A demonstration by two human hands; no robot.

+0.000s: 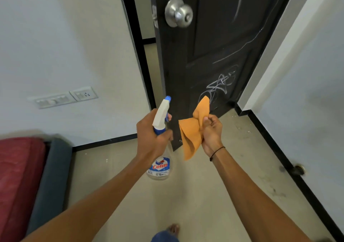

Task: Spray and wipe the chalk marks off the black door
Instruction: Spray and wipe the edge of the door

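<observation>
A pale tiled floor [186,195] runs between white walls to a black door [214,46] standing ajar, a steel knob [178,12] high on it. Far off to the left of the left hand [151,137] lies a red mattress [18,176], with a wall switch plate [63,97] above it. That hand is wrapped around the neck of a spray bottle [161,148], nozzle aimed toward the door. Just beside it, the right hand [212,131] pinches a bunched orange cloth [193,130] in curled fingers. Beyond the cloth, white chalk marks [219,85] scribble across the door's lower panel, with longer lines higher up.
</observation>
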